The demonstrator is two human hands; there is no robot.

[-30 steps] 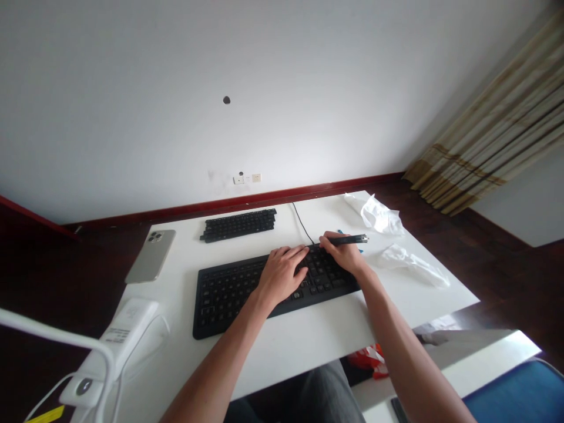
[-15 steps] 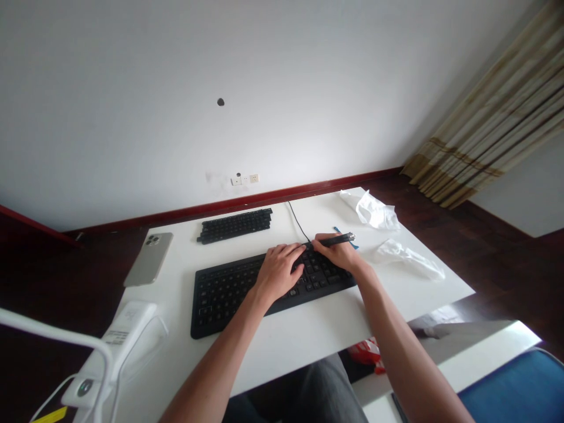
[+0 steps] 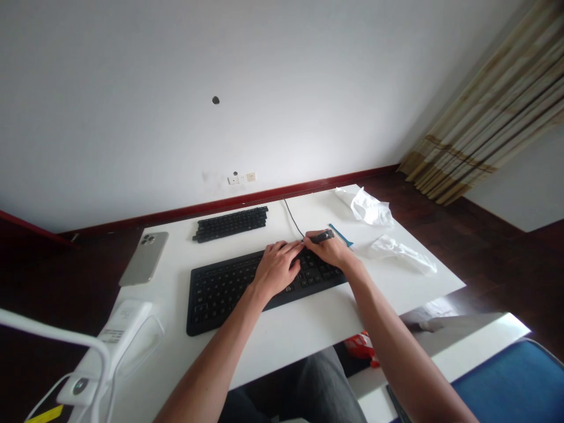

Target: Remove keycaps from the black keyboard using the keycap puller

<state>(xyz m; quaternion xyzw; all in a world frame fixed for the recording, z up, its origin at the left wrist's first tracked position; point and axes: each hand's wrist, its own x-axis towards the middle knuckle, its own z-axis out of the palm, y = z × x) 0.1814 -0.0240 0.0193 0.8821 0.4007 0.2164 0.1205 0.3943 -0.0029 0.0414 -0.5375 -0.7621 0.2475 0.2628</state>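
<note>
A black keyboard (image 3: 222, 294) lies on the white table, its cable leaving at the back edge. Flat on its middle keys rests my left hand (image 3: 277, 267), fingers stretched toward the back edge and holding nothing. My right hand (image 3: 330, 249) is closed around a black pen-like tool (image 3: 326, 235) with a shiny end, over the keyboard's back right part. The tool's tip is hidden by the fingers, so its exact kind cannot be made out. Just beyond the right hand lies a thin blue strip (image 3: 341, 235).
Behind the keyboard sits a black block of keys (image 3: 231, 224). A phone (image 3: 144, 258) and a white power strip (image 3: 126, 323) with cables are at the left. Crumpled white wrappings (image 3: 369, 207) lie at the right. A blue seat (image 3: 506, 385) stands lower right.
The right hand has turned, so the tool now points more toward me and looks shorter. More of the blue strip shows. The whole view has shifted slightly; the left hand stays on the keyboard.
</note>
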